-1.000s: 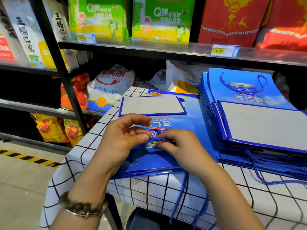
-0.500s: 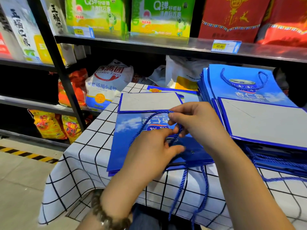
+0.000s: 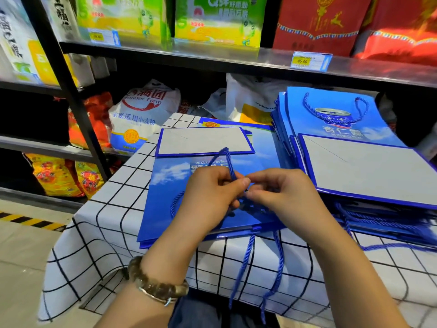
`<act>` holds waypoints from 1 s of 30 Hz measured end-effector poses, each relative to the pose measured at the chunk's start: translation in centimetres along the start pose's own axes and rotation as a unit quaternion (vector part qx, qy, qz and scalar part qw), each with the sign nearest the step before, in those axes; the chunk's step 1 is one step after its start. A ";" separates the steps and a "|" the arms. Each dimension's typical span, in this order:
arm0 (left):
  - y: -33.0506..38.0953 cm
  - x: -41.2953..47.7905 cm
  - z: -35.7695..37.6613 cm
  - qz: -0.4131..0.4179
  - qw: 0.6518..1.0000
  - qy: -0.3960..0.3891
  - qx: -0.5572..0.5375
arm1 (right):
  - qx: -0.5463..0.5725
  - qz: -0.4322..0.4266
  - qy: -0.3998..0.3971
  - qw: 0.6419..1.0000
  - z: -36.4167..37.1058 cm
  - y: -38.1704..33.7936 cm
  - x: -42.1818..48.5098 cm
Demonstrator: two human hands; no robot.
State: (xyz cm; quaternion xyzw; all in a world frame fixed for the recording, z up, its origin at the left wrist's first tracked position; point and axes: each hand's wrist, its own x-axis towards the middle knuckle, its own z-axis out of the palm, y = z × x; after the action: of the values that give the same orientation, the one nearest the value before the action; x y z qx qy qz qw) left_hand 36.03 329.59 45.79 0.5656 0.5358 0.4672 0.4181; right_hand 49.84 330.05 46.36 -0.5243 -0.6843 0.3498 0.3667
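bag stack [image 3: 366, 166] lies just right of the pinched cord [image 3: 229, 162].

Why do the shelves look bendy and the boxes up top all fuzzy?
Head view: the wide-angle lens bows the metal shelf and tilts its post; the green boxes are smeared by blur; the left hand, right hand and blue cord mid-frame look sharper.

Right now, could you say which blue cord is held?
The looped cord above the front bag, pinched by left hand and right hand; the hanging cord dangles off the table.
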 end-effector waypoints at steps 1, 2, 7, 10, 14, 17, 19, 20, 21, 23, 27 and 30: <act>0.0 -0.1 0.3 -0.003 1.000 -0.003 -0.013 | -0.001 -0.002 0.016 1.000 0.0 0.1 -0.1; 0.0 -0.1 0.5 -0.002 1.000 -0.005 -0.015 | -0.005 -0.002 0.033 0.999 -0.1 0.2 -0.2; -0.1 -0.1 0.8 0.001 0.999 -0.017 0.033 | -0.110 -0.035 0.072 0.991 0.1 0.4 -0.7; -0.4 -0.7 0.4 0.036 0.986 -0.063 0.150 | -0.170 -0.041 0.060 0.983 -0.1 0.4 -1.0; -1.2 -2.1 -0.6 0.127 0.914 -0.130 0.364 | -0.164 -0.004 0.059 0.985 -0.6 0.8 -1.0; -1.8 -2.5 -1.0 0.143 0.907 -0.124 0.377 | -0.112 0.022 0.061 0.992 -0.8 1.0 -0.9; -2.1 -2.6 -1.4 0.144 0.911 -0.118 0.368 | -0.072 0.032 0.063 0.995 -1.0 1.0 -0.9; -2.2 -2.7 -1.5 0.150 0.909 -0.114 0.371 | -0.063 0.034 0.059 0.996 -1.0 1.1 -1.0; -2.3 -2.8 -1.7 0.158 0.907 -0.108 0.375 | -0.067 0.034 0.050 0.996 -1.0 1.2 -1.0; -2.6 -3.1 -1.9 0.165 0.905 -0.102 0.379 | -0.078 0.037 0.032 0.996 -0.9 1.5 -1.1; -3.2 -3.7 -2.1 0.157 0.914 -0.087 0.365 | -0.046 0.031 0.034 0.998 -0.3 1.7 -1.1; -3.6 -3.7 -2.0 0.176 0.917 -0.073 0.351 | -0.052 0.036 0.017 0.998 -0.2 1.7 -1.1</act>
State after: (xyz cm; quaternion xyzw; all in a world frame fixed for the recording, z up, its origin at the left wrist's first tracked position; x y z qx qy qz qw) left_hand 33.36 326.09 42.41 0.7937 0.5253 0.2721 0.1414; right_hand 51.02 329.33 44.83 -0.5730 -0.6756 0.3179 0.3379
